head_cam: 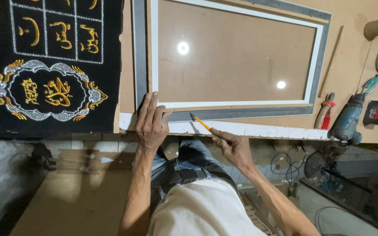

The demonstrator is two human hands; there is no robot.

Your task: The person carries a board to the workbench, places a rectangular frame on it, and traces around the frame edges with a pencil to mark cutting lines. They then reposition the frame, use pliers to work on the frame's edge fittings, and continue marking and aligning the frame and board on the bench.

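Item: white picture frame (237, 103), lying flat on the workbench (355, 57), its near corner under your left hand (151, 124), fingers spread flat. Your right hand (232, 146) pinches an orange pencil (200, 122), tip at the grey border (241, 113). Risk: frame probably slides if pressure eases, skewing the mark.

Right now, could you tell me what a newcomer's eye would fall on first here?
Probably the black cloth with gold and silver embroidery, far left on the workbench. Next, the white-edged picture frame at centre, where the left hand presses its corner and the right hand points an orange pencil.
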